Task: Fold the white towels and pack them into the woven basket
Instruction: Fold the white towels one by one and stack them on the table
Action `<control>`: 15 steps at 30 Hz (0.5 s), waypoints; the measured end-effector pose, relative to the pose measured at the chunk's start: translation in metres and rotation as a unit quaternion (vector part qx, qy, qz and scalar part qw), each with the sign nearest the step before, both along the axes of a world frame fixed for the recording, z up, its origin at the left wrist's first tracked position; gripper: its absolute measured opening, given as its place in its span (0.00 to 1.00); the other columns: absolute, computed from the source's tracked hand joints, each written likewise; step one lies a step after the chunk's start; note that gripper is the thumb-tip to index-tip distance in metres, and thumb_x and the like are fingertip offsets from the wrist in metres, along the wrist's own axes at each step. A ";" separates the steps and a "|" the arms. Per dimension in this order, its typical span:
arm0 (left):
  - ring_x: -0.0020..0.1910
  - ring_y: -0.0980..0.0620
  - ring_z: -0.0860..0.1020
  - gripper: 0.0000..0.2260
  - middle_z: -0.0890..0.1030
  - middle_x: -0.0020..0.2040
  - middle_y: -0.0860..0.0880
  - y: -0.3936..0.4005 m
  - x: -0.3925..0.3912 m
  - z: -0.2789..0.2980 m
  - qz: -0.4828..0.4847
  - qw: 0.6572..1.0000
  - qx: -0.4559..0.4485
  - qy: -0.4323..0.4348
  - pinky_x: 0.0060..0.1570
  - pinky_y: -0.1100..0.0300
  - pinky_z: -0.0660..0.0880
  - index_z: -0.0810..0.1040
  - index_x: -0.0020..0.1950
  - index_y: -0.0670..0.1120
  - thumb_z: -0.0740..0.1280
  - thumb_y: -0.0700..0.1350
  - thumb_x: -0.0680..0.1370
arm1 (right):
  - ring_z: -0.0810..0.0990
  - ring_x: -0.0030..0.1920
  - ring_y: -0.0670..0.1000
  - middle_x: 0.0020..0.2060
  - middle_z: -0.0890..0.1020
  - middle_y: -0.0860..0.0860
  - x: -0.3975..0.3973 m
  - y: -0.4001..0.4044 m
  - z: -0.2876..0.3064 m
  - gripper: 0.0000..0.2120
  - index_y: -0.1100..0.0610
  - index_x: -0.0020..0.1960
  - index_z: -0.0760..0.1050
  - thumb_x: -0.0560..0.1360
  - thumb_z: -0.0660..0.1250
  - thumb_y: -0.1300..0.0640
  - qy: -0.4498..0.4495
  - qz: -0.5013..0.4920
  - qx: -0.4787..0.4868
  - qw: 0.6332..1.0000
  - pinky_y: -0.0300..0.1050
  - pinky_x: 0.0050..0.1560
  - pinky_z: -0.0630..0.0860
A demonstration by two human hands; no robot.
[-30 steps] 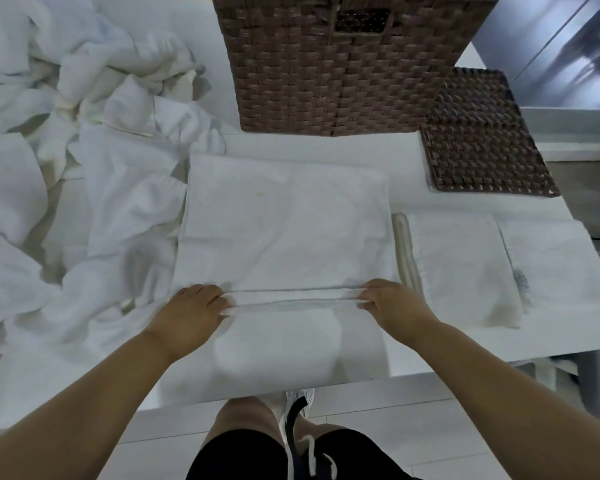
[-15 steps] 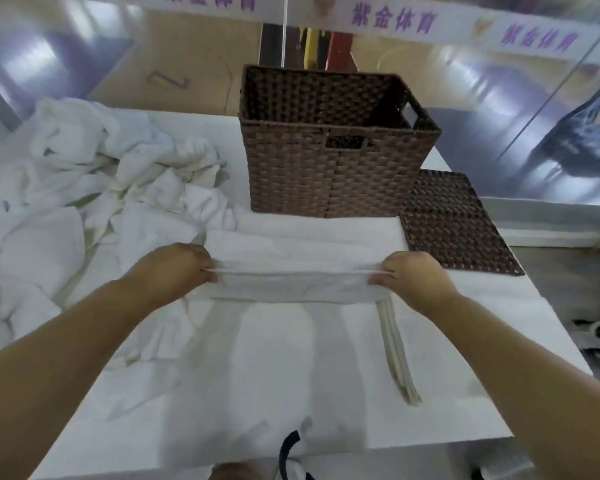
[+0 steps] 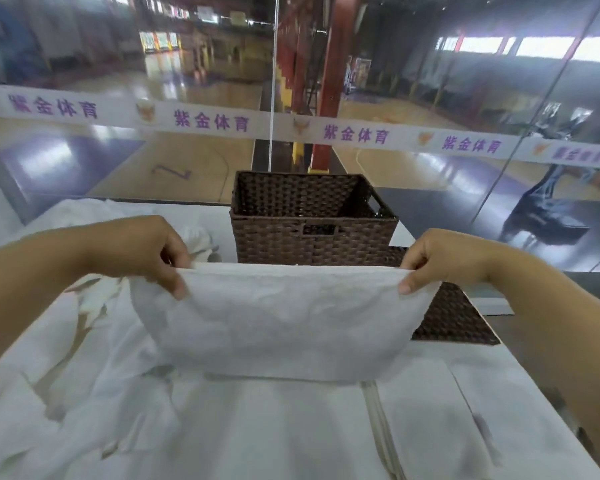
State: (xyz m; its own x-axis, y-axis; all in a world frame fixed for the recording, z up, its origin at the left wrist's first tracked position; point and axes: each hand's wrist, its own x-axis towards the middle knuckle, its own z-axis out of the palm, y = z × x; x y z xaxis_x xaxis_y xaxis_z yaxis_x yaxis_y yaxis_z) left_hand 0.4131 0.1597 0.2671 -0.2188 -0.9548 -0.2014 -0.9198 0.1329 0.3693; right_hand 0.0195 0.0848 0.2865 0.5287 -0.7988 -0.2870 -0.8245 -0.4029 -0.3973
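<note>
The left hand (image 3: 142, 251) and right hand (image 3: 440, 259) each pinch a top corner of the folded white towel (image 3: 281, 320), which hangs in front of the woven basket (image 3: 312, 220). Loose towels (image 3: 66, 358) lie heaped to the left on the table (image 3: 291, 438).

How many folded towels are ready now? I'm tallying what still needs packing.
3: one folded towel held up by the left hand and right hand, two lying flat at right. The basket floor is partly hidden.
</note>
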 end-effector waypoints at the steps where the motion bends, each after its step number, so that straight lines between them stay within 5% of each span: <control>1: 0.32 0.60 0.77 0.09 0.82 0.32 0.56 0.002 -0.002 0.006 -0.008 1.000 0.020 0.006 0.35 0.68 0.71 0.83 0.33 0.56 0.79 0.53 0.57 | 0.80 0.37 0.42 0.34 0.83 0.41 -0.002 0.000 0.005 0.08 0.44 0.32 0.82 0.69 0.75 0.53 -0.005 0.002 0.007 1.000 0.40 0.46 0.75; 5: 0.32 0.63 0.77 0.09 0.82 0.32 0.60 0.002 -0.004 0.009 -0.011 0.998 0.052 0.031 0.36 0.71 0.71 0.82 0.32 0.58 0.80 0.45 0.61 | 0.82 0.39 0.42 0.36 0.84 0.40 -0.003 -0.004 0.004 0.09 0.43 0.32 0.83 0.69 0.75 0.54 -0.028 -0.007 0.014 0.999 0.38 0.47 0.76; 9: 0.37 0.62 0.77 0.11 0.81 0.36 0.60 -0.008 -0.001 -0.011 0.011 1.000 -0.028 -0.002 0.38 0.69 0.70 0.81 0.35 0.59 0.75 0.42 0.67 | 0.81 0.39 0.43 0.35 0.84 0.40 0.003 -0.014 -0.016 0.09 0.44 0.36 0.82 0.69 0.75 0.57 -0.050 -0.040 -0.025 0.998 0.37 0.44 0.73; 15: 0.41 0.66 0.75 0.14 0.80 0.40 0.62 -0.010 0.008 -0.013 0.060 0.975 -0.212 0.027 0.41 0.75 0.67 0.76 0.38 0.60 0.72 0.40 0.71 | 0.75 0.39 0.40 0.37 0.79 0.40 0.010 -0.021 -0.024 0.26 0.43 0.67 0.70 0.72 0.73 0.57 -0.113 -0.085 -0.124 0.982 0.37 0.48 0.70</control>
State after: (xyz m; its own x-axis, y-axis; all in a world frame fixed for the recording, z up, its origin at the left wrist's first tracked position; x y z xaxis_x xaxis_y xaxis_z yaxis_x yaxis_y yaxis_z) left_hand 0.4211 0.1496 0.2537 -0.1006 -0.9692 0.2247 -0.9189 0.1771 0.3526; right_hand 0.0296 0.0636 0.2624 0.4100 -0.9114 0.0370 -0.7899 -0.3750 -0.4852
